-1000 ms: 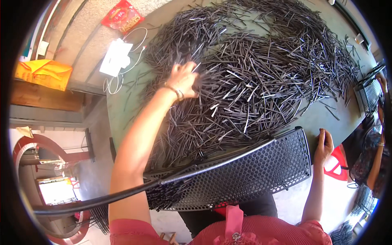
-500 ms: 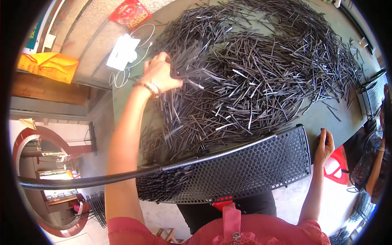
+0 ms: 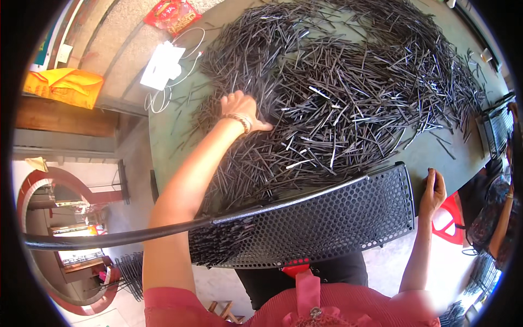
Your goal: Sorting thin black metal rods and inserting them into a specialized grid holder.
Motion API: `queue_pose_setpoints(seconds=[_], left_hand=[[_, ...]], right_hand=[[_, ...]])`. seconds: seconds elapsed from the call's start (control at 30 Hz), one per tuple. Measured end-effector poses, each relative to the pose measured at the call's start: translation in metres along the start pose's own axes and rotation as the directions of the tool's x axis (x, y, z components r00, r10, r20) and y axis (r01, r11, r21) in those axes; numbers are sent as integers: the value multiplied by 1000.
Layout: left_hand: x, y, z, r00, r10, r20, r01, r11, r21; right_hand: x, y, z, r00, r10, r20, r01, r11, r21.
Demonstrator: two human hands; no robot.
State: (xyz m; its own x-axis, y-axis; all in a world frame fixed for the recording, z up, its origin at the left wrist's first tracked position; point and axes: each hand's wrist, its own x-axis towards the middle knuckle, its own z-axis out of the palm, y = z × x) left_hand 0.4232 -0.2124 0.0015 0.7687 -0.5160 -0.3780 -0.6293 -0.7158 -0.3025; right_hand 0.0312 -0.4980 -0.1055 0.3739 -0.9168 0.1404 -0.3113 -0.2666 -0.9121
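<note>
A wide heap of thin dark sticks (image 3: 338, 103) spreads over the greenish table (image 3: 173, 139). On its left part lies my left hand (image 3: 242, 111), palm down, thumb stretched to the right and apart from the fingers; the sticks hide the fingertips. It appears to hold nothing. Near the table's right edge is my right hand (image 3: 434, 191), fingers curled and pressed together; whether anything is between them is hidden. Between my forearms, along the near table edge, a black perforated metal tray (image 3: 327, 218) slants across, with short dark sticks (image 3: 220, 242) gathered at its left end.
A long dark bar (image 3: 109, 241) runs left from the tray, over my left forearm. A white device with a cable (image 3: 162, 65) and a red packet (image 3: 173, 16) lie past the table's left side. At right are a red stool (image 3: 449, 220) and another person's arm (image 3: 500, 226).
My left hand has moved right and nearer to me, down onto the heap; the blurred sticks by its fingers have settled. My right hand stays in place.
</note>
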Motion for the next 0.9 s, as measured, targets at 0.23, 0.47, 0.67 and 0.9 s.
queue_pose_setpoints(seconds=[0.23, 0.47, 0.67, 0.9], left_hand=[[-10, 4, 27, 982, 185, -36, -187, 980, -73], [-17, -11, 28, 985, 134, -106, -152, 970, -189], [-4, -9, 32, 996, 80, 35, -71, 977, -203], [-8, -52, 31, 999, 31, -27, -41, 708, -705]], right_hand=[[0, 5, -5, 1000, 7, -12, -8, 1000, -29], [0, 1, -1, 1000, 2, -22, -2, 1000, -22], [2, 3, -1, 1000, 7, -12, -7, 1000, 9], [1, 0, 1, 1000, -13, -24, 13, 1000, 0]])
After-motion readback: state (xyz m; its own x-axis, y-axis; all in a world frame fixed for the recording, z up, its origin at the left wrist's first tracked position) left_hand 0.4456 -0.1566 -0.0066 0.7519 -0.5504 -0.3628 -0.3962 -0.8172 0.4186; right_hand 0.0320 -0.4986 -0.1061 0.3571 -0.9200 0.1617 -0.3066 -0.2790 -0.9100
